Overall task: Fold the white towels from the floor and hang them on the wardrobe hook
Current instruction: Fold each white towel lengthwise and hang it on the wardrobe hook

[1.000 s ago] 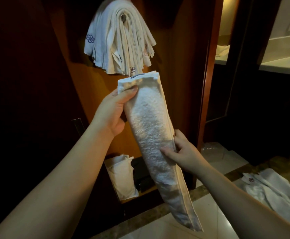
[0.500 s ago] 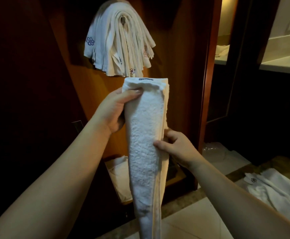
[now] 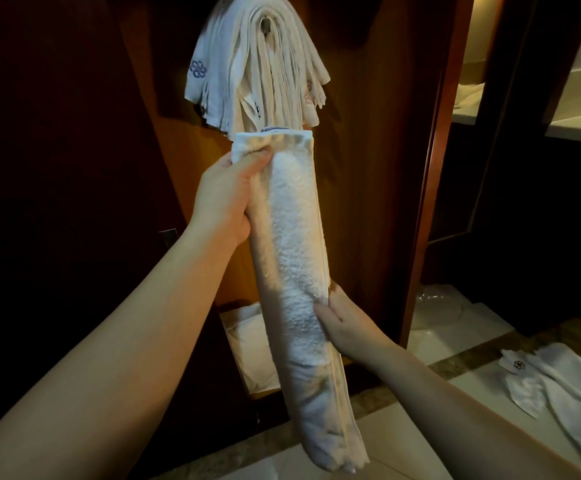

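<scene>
Dim wooden wardrobe (image 3: 379, 202), pale tiled floor (image 3: 403, 438)

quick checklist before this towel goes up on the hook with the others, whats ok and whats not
1. Towel folded into a long narrow strip: ok, the folded towel hangs straight.
2. Top end held: ok, the left hand pinches the top corner.
3. Lower part steadied: ok, the right hand has its grip on the strip's right edge, well below the middle.
4. Room on the hook: cannot tell, the hung towels cover nearly all of the hook.
5. Strip folded in half for hanging: not ok, it is at full length.
6. Floor finished: not ok, more towels on the floor wait at the right.
</scene>
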The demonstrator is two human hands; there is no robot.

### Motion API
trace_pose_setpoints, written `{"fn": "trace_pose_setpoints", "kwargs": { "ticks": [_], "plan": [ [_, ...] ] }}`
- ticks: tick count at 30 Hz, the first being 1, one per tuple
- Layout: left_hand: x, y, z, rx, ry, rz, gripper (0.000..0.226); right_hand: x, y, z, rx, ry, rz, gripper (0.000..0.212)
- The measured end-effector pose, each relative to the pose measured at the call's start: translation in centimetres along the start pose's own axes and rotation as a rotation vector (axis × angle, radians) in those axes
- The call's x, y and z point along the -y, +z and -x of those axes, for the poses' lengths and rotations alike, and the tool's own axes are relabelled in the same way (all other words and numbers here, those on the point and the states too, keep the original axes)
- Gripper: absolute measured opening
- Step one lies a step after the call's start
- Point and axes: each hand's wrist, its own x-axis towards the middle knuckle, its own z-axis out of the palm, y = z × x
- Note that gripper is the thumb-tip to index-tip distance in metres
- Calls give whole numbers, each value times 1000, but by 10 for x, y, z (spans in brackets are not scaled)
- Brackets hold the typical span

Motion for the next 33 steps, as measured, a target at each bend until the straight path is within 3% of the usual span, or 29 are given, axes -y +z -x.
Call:
{"fn": "trace_pose_setpoints", "kwargs": {
  "ticks": [2,7,20,23,26,27,30,33],
  "plan": [
    [0,-2,-4,-2,-16,10,16,0,-8,-1,47,-15,56,50],
    [1,-5,-10,23,-22,-8,25,6,-28,-5,6,40,247,15],
    [-2,11,-13,64,-24,-124,22,24,-45,-9,97,177,362,24],
    [-10,10,-15,46,-7,-63,25,21,-44,-4,44,176,82,16],
    [-19,8,-21,-12,-39,37,30,16,-37,0,-61,213,-559,10],
    [-21,7,-24,-29,-62,73,32,12,-35,2,-59,206,-707,21],
    [-19,6,-30,-60,-132,167,29,4,-26,4,7,195,-803,53],
    [-13,2,-38,-97,-191,204,29,-6,-19,9,94,256,-736,46]
  ]
}}
